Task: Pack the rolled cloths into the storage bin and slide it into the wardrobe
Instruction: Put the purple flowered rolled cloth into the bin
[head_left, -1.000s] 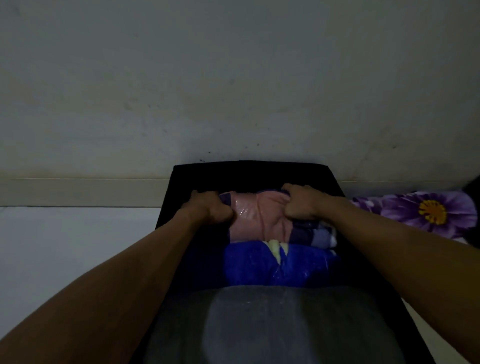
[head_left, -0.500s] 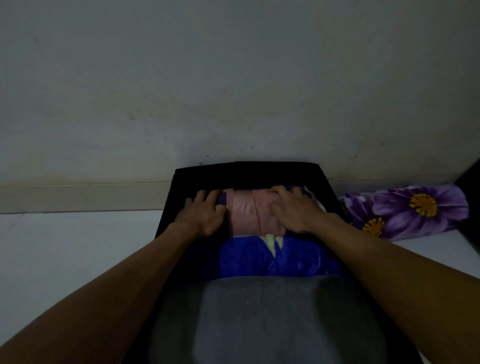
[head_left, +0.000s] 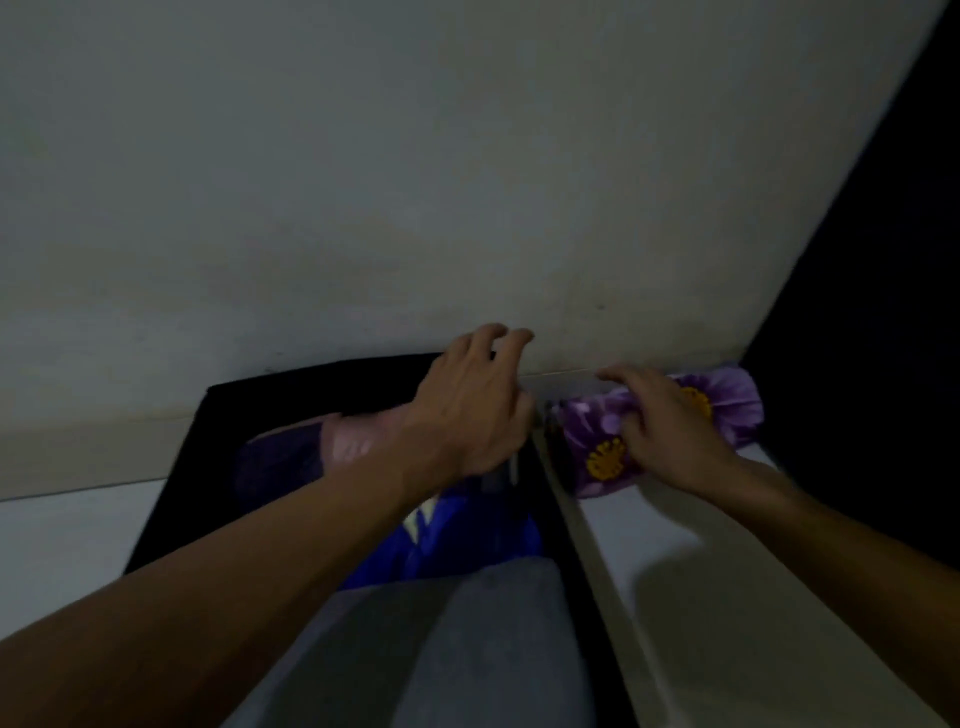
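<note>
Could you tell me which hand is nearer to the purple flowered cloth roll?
The right hand: it rests on the flowered roll, outside the bin. The left hand hovers over the bin's far right corner, beside the roll.

Your right hand (head_left: 670, 436) has left the pink roll (head_left: 353, 439) and now lies on the purple flowered roll (head_left: 605, 447), at 3 o'clock outside the bin (head_left: 171, 499). Your left hand (head_left: 467, 410) has lifted off too, fingers spread above the bin's 1 o'clock corner.

No readable text, label, brand or number shows anywhere.
</note>
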